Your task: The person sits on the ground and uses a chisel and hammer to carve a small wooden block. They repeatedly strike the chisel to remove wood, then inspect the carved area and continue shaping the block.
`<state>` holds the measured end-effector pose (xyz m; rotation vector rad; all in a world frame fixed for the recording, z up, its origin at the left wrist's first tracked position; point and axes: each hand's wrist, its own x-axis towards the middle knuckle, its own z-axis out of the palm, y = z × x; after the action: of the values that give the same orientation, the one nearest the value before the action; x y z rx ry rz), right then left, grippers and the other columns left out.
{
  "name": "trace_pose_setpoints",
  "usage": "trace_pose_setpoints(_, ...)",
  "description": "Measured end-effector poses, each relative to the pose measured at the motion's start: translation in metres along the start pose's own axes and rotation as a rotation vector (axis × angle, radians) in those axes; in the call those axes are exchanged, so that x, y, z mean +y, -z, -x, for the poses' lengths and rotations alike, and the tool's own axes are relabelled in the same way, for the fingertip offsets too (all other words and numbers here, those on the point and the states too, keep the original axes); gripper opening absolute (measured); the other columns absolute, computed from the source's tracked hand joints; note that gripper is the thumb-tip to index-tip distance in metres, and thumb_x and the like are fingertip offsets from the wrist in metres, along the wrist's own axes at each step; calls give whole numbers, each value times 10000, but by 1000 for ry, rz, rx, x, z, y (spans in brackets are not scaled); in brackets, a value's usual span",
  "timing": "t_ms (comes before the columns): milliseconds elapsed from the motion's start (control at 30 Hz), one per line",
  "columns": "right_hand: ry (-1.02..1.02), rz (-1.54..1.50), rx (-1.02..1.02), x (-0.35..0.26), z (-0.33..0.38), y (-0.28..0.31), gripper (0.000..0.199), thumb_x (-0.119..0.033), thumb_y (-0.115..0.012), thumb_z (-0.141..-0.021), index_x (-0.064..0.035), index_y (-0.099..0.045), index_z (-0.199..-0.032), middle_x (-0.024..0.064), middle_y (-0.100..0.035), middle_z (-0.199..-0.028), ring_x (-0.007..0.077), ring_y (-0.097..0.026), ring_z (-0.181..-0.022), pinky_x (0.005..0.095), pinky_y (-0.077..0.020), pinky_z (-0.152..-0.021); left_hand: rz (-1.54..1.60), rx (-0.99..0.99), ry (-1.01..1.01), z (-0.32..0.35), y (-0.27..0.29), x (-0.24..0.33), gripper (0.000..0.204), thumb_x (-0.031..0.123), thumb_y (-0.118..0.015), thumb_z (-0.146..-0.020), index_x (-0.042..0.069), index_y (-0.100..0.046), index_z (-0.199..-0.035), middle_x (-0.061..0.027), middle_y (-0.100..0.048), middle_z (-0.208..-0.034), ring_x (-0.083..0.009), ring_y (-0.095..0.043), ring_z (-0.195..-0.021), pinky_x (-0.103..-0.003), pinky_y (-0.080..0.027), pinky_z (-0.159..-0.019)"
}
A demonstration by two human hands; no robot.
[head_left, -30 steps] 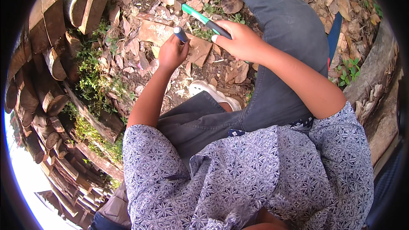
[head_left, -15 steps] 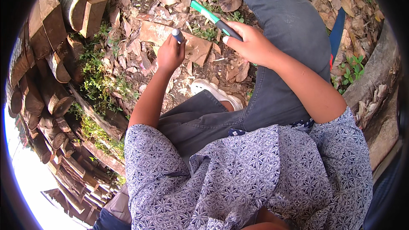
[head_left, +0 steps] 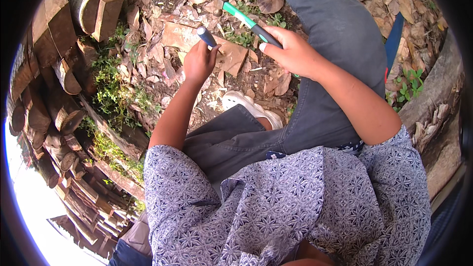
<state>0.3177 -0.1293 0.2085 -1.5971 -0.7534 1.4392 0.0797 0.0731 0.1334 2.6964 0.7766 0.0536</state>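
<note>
My left hand is closed round the dark blue handle of a chisel, its pale cap pointing up and tilted to the left. The chisel's blade is hidden below my fingers. Under that hand a flat piece of wood lies on the leafy ground. My right hand grips the black end of a hammer with a green handle. The hammer's metal head is up and to the right of the chisel's cap, apart from it.
Stacked logs and cut timber fill the left side. My bent legs in grey trousers and a white shoe are close by. At the right are a dark blue blade-like thing and a thick log. Dry leaves cover the ground.
The chisel's top has tipped to the left and slightly up, and my left thumb shows more. The hammer and right hand have shifted only slightly.
</note>
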Motion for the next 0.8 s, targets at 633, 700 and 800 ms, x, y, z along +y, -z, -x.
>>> trace_pose_setpoints(633,-32,-28,8,-8,3,-3,235,-242,-593,-984,-31,-582,-1086,-8,-545,-672,104,-531,-498,325,-426,-474,-53,59,-145,-3,1,0,278,294,-720,-957,58,-576,-987,-137,-647,-731,-354,-649,-647,-466,-494,-555)
trace_pose_setpoints(700,-32,-42,4,-9,4,-3,246,-247,-592,-986,-31,-585,-1101,-10,-547,-672,102,-532,-489,321,-429,-460,-50,62,-150,-4,1,0,280,293,-724,-953,58,-574,-986,-136,-640,-722,-354,-643,-641,-463,-491,-552)
trace_pose_setpoints(800,-48,-40,-1,-7,4,-4,315,-245,-583,-994,-25,-582,-1220,-7,-569,-688,95,-543,-491,304,-437,-447,-40,68,-160,-3,0,0,270,289,-725,-951,61,-581,-969,-132,-633,-717,-349,-639,-644,-461,-493,-563)
